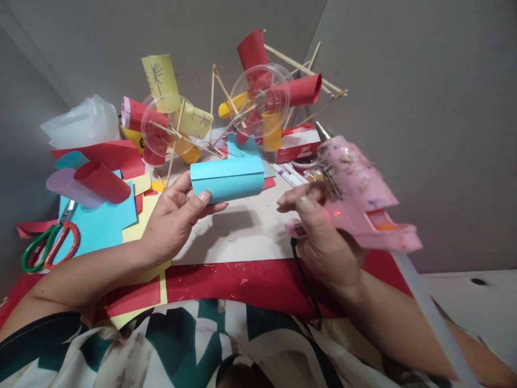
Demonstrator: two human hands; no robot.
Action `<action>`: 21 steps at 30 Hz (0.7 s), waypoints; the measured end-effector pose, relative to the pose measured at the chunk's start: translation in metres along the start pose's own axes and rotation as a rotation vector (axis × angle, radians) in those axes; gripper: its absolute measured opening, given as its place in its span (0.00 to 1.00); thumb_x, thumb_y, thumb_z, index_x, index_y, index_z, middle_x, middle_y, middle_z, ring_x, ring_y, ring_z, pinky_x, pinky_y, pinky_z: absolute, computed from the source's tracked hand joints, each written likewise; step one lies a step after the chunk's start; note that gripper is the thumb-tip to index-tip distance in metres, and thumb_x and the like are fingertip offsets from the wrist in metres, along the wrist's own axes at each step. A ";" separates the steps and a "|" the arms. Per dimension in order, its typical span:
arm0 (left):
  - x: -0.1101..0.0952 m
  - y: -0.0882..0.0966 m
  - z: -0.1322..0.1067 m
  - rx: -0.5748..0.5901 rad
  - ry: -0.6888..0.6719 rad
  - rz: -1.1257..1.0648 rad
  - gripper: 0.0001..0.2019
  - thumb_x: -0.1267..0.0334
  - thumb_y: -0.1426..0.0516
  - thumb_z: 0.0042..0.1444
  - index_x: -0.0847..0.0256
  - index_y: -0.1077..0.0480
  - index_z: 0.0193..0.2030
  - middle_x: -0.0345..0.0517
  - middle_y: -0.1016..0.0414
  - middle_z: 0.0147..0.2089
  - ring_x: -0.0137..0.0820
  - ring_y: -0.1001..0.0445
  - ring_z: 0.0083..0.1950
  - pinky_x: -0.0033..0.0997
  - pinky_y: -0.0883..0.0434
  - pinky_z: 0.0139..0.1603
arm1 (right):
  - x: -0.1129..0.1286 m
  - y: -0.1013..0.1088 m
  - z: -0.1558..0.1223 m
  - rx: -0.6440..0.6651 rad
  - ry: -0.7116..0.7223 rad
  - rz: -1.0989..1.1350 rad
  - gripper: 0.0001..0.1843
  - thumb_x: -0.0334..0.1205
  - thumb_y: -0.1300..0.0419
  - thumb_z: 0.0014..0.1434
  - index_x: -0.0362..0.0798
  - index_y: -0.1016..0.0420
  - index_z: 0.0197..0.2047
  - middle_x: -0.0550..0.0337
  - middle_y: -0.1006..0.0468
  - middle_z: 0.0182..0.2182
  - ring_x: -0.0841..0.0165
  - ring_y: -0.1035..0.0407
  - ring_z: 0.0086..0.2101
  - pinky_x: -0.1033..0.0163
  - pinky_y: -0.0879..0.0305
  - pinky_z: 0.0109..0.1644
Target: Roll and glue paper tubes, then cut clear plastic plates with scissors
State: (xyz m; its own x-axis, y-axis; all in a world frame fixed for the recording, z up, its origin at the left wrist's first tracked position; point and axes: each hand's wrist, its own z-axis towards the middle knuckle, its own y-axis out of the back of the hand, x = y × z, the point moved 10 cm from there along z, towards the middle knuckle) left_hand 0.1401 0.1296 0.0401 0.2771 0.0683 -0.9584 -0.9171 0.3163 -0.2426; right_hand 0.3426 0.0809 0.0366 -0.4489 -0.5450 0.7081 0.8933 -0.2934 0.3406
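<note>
My left hand [175, 213] holds a blue paper tube [232, 186] above the table, thumb in front and fingers behind and below. The tube lies sideways, with a seam along its length. At the right, my right hand [329, 237] is closed around a pink glue gun [357, 183]. Its metal nozzle points up and to the left, and a small red light glows on its side. A long translucent glue stick [432, 318] sticks out of its back end, and a black cord [302, 280] hangs from the handle.
Two pinwheel-like models of paper tubes, clear plastic discs [260, 99] and wooden sticks [212, 108] stand behind. Left are scissors [60, 237], loose paper tubes [103, 180], coloured sheets [97, 215] and crumpled plastic [84, 124]. A red box [299, 145] and markers [288, 175] lie behind the hands.
</note>
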 end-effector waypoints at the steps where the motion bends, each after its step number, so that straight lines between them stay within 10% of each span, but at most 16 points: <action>1: 0.004 -0.003 -0.001 0.019 0.017 -0.001 0.17 0.60 0.32 0.58 0.55 0.24 0.53 0.45 0.19 0.53 0.38 0.21 0.54 0.37 0.20 0.53 | -0.005 0.002 0.002 -0.050 -0.058 0.063 0.12 0.50 0.49 0.73 0.53 0.30 0.43 0.55 0.24 0.37 0.62 0.25 0.37 0.58 0.27 0.34; 12: 0.026 -0.022 -0.007 0.147 0.130 -0.032 0.12 0.64 0.32 0.58 0.57 0.20 0.49 0.42 0.17 0.44 0.31 0.21 0.44 0.31 0.20 0.50 | -0.027 -0.011 0.002 -0.113 -0.238 0.243 0.15 0.54 0.37 0.65 0.53 0.33 0.39 0.63 0.32 0.28 0.71 0.37 0.22 0.63 0.38 0.18; 21: 0.034 -0.012 -0.005 0.097 0.250 0.014 0.15 0.53 0.30 0.52 0.62 0.18 0.41 0.50 0.16 0.41 0.37 0.19 0.41 0.32 0.20 0.37 | -0.016 -0.015 -0.002 0.056 -0.157 0.067 0.13 0.54 0.41 0.68 0.53 0.30 0.43 0.59 0.28 0.32 0.66 0.31 0.28 0.58 0.28 0.32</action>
State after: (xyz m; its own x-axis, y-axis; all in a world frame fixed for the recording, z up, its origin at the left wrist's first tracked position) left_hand 0.1594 0.1234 0.0099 0.1741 -0.1586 -0.9719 -0.8853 0.4070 -0.2250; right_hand 0.3360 0.0927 0.0192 -0.3832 -0.4310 0.8169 0.9229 -0.2141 0.3200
